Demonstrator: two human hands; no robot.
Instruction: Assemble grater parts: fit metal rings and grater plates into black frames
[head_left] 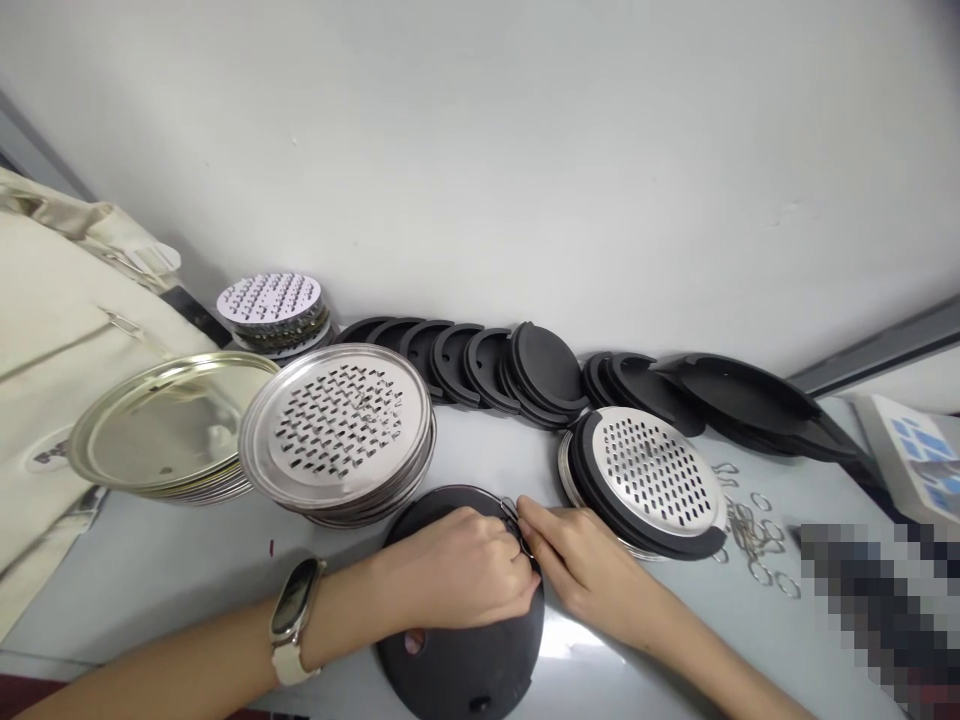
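A round black plastic disc (457, 670) with a small hole near its left side lies low in front of me, partly hidden by my left hand. My left hand (476, 565), with a watch (295, 610) on its wrist, is closed over the disc's upper right part, fingertips at a thin metal wire ring (511, 512). From the right, my right hand (574, 555) pinches the same ring at the disc's edge. The fingers hide most of the ring, so whether it passes through the disc cannot be made out.
Stacked metal grater plates (337, 430) and gold-toned lids (172, 420) stand left. Behind are white grater discs (270, 300) and a row of black discs (547, 370). Right are a grater-topped stack (652, 470), loose wire rings (757, 540), black lids (750, 395) and a box (915, 450).
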